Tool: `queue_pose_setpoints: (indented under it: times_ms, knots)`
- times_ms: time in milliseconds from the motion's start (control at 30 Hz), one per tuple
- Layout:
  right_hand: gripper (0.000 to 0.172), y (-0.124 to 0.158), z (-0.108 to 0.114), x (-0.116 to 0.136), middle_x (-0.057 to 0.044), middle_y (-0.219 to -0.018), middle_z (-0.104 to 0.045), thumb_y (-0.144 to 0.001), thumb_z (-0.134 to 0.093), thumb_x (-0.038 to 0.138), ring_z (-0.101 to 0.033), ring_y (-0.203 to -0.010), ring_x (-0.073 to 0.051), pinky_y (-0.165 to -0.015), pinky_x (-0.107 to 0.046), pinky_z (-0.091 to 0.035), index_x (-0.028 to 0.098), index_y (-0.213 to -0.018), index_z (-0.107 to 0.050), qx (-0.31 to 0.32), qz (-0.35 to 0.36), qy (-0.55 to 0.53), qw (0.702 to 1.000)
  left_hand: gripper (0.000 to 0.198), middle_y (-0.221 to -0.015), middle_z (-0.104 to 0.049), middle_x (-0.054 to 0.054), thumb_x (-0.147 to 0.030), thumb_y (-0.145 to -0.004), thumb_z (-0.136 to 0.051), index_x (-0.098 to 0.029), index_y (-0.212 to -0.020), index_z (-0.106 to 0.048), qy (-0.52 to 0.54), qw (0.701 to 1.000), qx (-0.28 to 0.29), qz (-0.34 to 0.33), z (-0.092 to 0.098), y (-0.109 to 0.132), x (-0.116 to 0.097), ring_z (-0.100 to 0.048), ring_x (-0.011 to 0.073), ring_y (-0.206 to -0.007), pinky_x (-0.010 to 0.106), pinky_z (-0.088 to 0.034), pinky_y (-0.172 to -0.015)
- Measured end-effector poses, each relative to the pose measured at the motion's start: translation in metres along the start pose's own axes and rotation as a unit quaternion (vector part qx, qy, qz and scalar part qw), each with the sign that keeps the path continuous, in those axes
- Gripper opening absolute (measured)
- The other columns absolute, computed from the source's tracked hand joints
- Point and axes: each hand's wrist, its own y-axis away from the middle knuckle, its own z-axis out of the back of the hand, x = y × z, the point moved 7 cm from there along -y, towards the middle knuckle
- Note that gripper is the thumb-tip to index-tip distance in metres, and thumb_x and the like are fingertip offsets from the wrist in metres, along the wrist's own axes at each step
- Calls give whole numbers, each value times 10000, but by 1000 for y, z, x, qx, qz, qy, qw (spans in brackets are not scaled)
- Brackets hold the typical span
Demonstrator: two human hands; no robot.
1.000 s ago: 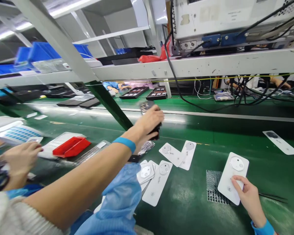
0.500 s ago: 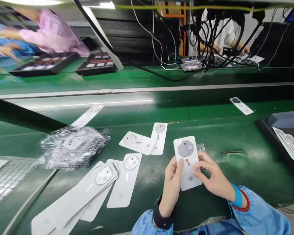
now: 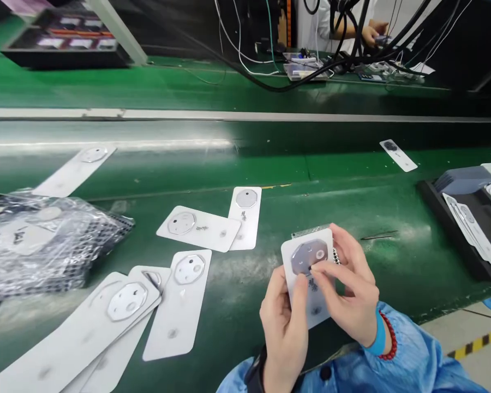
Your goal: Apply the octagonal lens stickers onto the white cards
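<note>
In my left hand point(image 3: 284, 322) is a white flat panel point(image 3: 317, 305) with rounded corners, a grey octagonal patch point(image 3: 310, 256) and dark lettering. The thumb lies on its front and the fingers are behind it. My right hand point(image 3: 349, 289) has thumb and index finger pinched against the patch's lower edge; anything between the tips is too small to name. A clear strip with small dark dots point(image 3: 336, 255) shows behind the panel, by the right fingers. Similar panels lie to the left: two overlapping ones point(image 3: 198, 228), a single one point(image 3: 178, 311) and a fanned pile point(image 3: 85, 327).
A clear-wrapped bundle point(image 3: 53, 245) lies at the left. One panel point(image 3: 71, 172) lies beyond it, another point(image 3: 399, 156) at the far right. A black tray point(image 3: 480, 218) with panels stands at right. Cables point(image 3: 265, 84) hang at the back, where a person's hands point(image 3: 372, 33) work.
My right thumb and index finger have moved from the panel's right edge onto its octagonal patch. The panel is now tilted more. The view has turned to the right and down.
</note>
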Motion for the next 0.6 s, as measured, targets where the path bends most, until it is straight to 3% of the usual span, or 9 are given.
queue_pose_setpoints:
  times_ms: [100, 300, 467, 600]
  knots:
    - [295, 3, 1, 3, -74, -1451, -464, -819, -618, 3, -510, -1294, -334, -1024, -542, -518, 223, -993, -709, -15, 9, 4, 1000, 97, -837, -723, -1, -242, -914, -569, -229, -920, -665, -20, 1000, -5, -23, 1, 2, -6, -673, 125, -732, 161, -520, -669]
    - [326, 1, 0, 10, -93, -1436, -500, -818, -612, -13, -672, -1091, -296, -812, -420, -645, 223, -1016, -719, -35, 13, -22, 999, 103, -792, -732, 24, -278, -892, -603, -207, -894, -678, -19, 999, -25, -21, 2, 5, -8, -686, 151, -679, 191, -539, -625]
    - [412, 1, 0, 11, -77, -1447, -501, -817, -616, -19, -679, -1089, -298, -830, -432, -647, 262, -1103, -712, -41, 25, -26, 998, 111, -793, -739, 32, -295, -881, -618, -209, -893, -687, -22, 999, -38, -24, 4, 6, -9, -695, 158, -682, 195, -544, -620]
    - [562, 9, 0, 12, -55, -1518, -415, -814, -619, -25, -593, -1227, -320, -896, -441, -627, 285, -1282, -620, -17, 86, 41, 995, 107, -776, -739, 26, -289, -880, -617, -208, -873, -688, -20, 999, -38, -15, 5, 7, -8, -692, 154, -659, 190, -543, -596]
